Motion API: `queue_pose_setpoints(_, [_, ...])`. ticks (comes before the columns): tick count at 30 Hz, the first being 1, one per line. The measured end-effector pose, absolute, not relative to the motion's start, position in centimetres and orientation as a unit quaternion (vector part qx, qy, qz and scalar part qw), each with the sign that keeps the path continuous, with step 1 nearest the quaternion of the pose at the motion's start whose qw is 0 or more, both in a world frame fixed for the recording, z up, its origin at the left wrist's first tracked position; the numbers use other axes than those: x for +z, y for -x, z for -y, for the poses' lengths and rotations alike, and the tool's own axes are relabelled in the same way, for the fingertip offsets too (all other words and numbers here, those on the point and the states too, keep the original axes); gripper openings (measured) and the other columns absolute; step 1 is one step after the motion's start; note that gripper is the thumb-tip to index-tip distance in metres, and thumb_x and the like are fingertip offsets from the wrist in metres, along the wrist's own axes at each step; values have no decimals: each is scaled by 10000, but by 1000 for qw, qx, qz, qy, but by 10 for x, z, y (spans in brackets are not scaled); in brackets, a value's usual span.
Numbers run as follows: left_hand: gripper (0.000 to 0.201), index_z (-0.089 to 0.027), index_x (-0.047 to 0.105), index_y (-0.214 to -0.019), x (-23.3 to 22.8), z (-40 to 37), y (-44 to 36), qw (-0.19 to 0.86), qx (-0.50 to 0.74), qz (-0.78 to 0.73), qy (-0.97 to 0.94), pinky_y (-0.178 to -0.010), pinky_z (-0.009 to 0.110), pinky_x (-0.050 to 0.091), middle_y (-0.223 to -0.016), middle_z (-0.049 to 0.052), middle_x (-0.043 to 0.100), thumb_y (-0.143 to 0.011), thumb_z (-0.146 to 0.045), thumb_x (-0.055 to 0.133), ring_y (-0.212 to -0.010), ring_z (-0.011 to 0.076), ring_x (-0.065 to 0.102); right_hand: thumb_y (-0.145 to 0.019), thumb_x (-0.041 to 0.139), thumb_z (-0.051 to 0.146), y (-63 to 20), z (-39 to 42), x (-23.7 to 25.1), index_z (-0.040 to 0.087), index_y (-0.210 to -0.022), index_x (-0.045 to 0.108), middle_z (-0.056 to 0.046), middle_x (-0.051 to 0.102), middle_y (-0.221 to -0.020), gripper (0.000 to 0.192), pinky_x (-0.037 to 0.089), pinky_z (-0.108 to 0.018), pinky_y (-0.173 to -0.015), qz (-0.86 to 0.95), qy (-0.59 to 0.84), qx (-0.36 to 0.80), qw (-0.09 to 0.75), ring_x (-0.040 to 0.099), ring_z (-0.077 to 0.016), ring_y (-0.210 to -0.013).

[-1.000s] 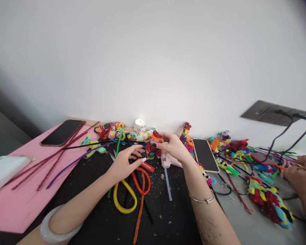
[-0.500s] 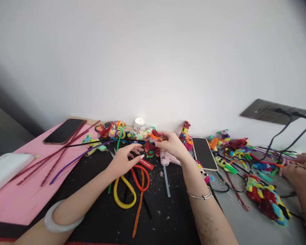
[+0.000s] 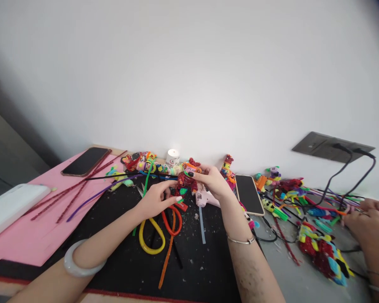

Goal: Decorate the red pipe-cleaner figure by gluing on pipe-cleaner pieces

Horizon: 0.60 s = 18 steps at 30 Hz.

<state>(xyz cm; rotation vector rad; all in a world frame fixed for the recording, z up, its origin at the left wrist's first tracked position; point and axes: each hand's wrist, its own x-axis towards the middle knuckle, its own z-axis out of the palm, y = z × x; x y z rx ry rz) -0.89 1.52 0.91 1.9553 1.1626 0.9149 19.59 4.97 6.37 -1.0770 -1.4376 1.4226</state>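
My right hand (image 3: 213, 181) grips a small red pipe-cleaner figure (image 3: 185, 180) with orange and green parts, held above the black mat (image 3: 205, 261). My left hand (image 3: 156, 198) reaches to the figure's lower end, fingertips pinching at it. Under the hands lie yellow (image 3: 150, 237) and orange pipe-cleaner loops (image 3: 171, 221), a small red bar (image 3: 181, 205) and a pale glue gun (image 3: 205, 198) with a clear glue stick (image 3: 201, 225). I wear a pale bangle on the left wrist and a thin silver one on the right.
A pink board (image 3: 28, 227) at left carries a phone (image 3: 86, 161) and dark red stems. A lit candle (image 3: 172, 156) and finished figures line the wall. A second phone (image 3: 249, 194) lies right. Another person's hands (image 3: 366, 223) work at far right beside colourful pieces and cables.
My right hand has lifted and turned the red figure slightly. My left hand has closed in on its lower end. The view has shifted a little.
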Motion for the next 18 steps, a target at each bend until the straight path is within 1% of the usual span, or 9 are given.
queue_pose_setpoints(2, [469,-132,611,-1127,10,-14,8,361,352,-436,-745,-473,215,390,-649,-24,544,-792,-460,587,-514,104,455,-619,791,352,-192,-50,62,150,-893,696,-36,716,-826,353,524,-266,-637,552,419,594,408,649,-168,-713])
queue_pose_setpoints(5, [414,-141,646,-1049,10,-14,8,381,362,-429,-735,-511,230,436,-683,-1,598,-787,-456,591,-559,122,499,-603,805,372,-186,-51,58,138,-887,696,-47,718,-839,384,523,-272,-679,545,413,612,397,656,-174,-754])
queue_pose_setpoints(7, [395,-143,652,-1031,9,-14,9,395,372,-428,-723,-554,248,470,-703,12,627,-785,-447,594,-604,143,539,-614,801,382,-185,-52,55,135,-923,698,-57,721,-873,409,521,-278,-706,551,404,619,388,662,-183,-797])
queue_pose_setpoints(9, [389,-141,650,-1030,7,-15,9,410,382,-429,-709,-583,262,488,-714,19,641,-786,-439,598,-632,156,564,-641,786,386,-186,-53,53,137,-987,694,-70,720,-951,436,517,-279,-734,559,392,622,383,663,-184,-845])
queue_pose_setpoints(11, [383,-140,644,-1038,6,-16,9,422,391,-430,-696,-604,272,498,-731,24,651,-791,-430,596,-657,165,584,-671,766,379,-189,-55,52,142,-1033,688,-75,712,-1006,441,511,-266,-718,564,397,612,387,660,-170,-844])
queue_pose_setpoints(12, [381,-139,640,-1042,6,-17,9,426,395,-431,-690,-613,276,502,-746,28,656,-794,-425,594,-672,169,593,-682,757,370,-191,-56,52,145,-1044,687,-73,714,-999,432,506,-256,-695,562,409,603,392,659,-161,-824])
queue_pose_setpoints(14, [380,-140,634,-1050,6,-18,9,427,403,-436,-682,-631,280,507,-786,39,671,-800,-422,589,-704,176,608,-691,740,337,-195,-57,53,145,-1025,694,-61,726,-902,388,487,-238,-633,556,443,573,408,649,-142,-743])
queue_pose_setpoints(15, [382,-140,631,-1055,6,-18,9,426,406,-439,-679,-638,280,508,-808,45,678,-803,-424,586,-716,178,613,-693,728,323,-197,-58,53,140,-982,706,-53,726,-826,343,471,-231,-595,553,462,554,417,634,-132,-682])
queue_pose_setpoints(18, [395,-143,621,-1084,7,-19,9,421,410,-439,-680,-649,277,506,-867,59,691,-809,-424,580,-734,178,619,-695,692,307,-204,-59,56,128,-760,711,-37,687,-647,192,409,-224,-490,555,501,501,436,536,-99,-506])
